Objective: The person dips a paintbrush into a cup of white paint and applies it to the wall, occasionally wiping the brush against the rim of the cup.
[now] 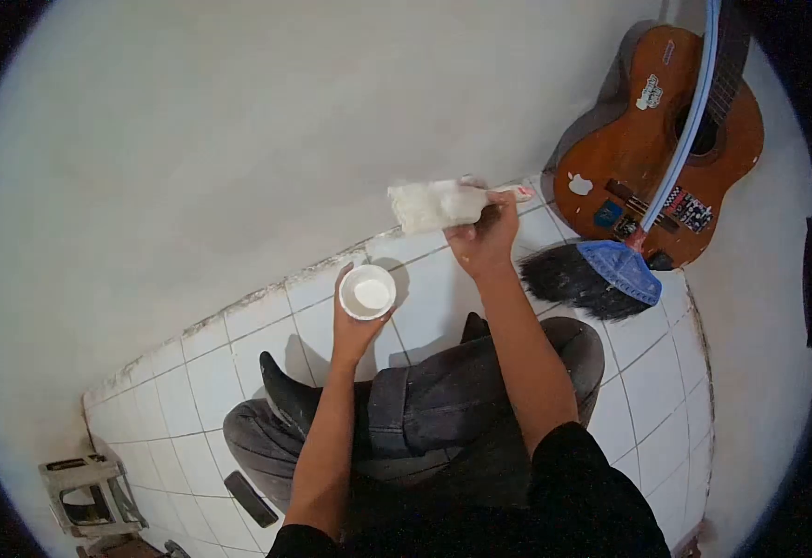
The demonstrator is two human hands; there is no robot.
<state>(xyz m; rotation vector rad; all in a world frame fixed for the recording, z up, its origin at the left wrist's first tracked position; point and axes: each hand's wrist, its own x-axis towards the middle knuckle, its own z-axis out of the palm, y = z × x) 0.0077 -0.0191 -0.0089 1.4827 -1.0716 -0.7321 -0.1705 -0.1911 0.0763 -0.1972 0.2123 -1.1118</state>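
Note:
My right hand [487,232] is closed around a white bundle [436,205], raised in front of the wall. The bundle's wide, pale end points left, and a narrow end with a red mark sticks out past my fingers on the right; I cannot tell what it is. Lower and to the left, my left hand [358,337] wraps round a small white cup [367,292], held above the floor tiles. Seen from above, the cup shows its round opening and a bright white inside. A gap separates the bundle from the cup.
At the right, a brown guitar [629,149] with stickers leans in the corner. A broom [611,274] with a blue head and black bristles stands before it. A dark phone [251,499] lies on the tiles by my knee. A grey stool [90,498] is at lower left.

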